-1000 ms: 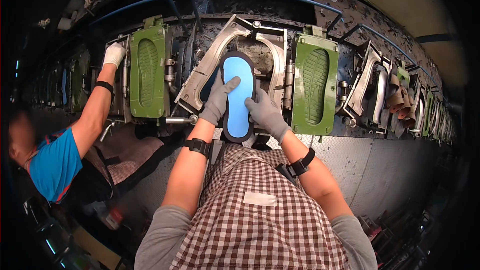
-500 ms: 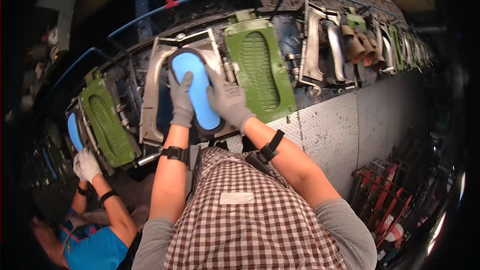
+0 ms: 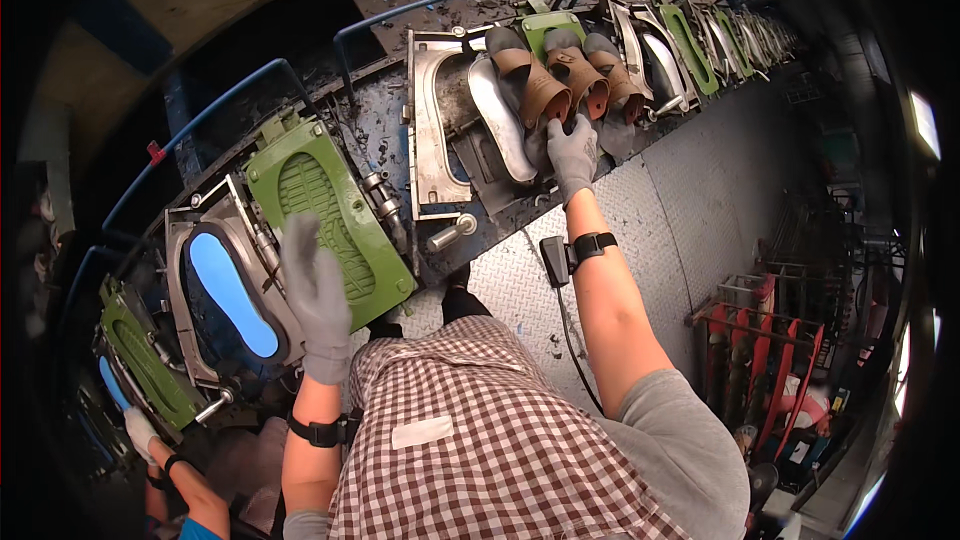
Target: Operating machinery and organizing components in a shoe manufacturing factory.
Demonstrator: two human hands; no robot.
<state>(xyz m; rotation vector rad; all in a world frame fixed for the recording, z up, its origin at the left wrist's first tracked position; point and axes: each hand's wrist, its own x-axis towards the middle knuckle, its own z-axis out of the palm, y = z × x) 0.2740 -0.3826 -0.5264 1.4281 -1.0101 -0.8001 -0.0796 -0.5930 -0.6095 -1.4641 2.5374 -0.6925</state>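
Note:
My gloved right hand point(image 3: 573, 155) is closed around the near end of a brown sandal upper point(image 3: 547, 95) with a grey insole; its fingertips are partly hidden. Two more brown sandal uppers point(image 3: 577, 75) lie beside it, resting over a metal mould. My gloved left hand point(image 3: 317, 285) is open and empty, fingers stretched up, slightly blurred, in front of a green mould plate point(image 3: 325, 210) with a ridged sole-shaped hollow. To its left, a blue-topped sole point(image 3: 232, 290) with a dark rim lies in an open metal mould frame point(image 3: 185, 290).
At the lower left, a co-worker's gloved hand point(image 3: 140, 432) is by another blue sole point(image 3: 113, 382). Blue rails point(image 3: 450, 2) run behind the mould row. A metal cylinder point(image 3: 452, 232) juts toward me. A red rack point(image 3: 765, 360) stands right, beyond the metal tread-plate floor point(image 3: 655, 230).
Both hands have let go of the blue sole, now lying in the mould frame. My view has shifted right along the row. My right hand has reached the sandal uppers.

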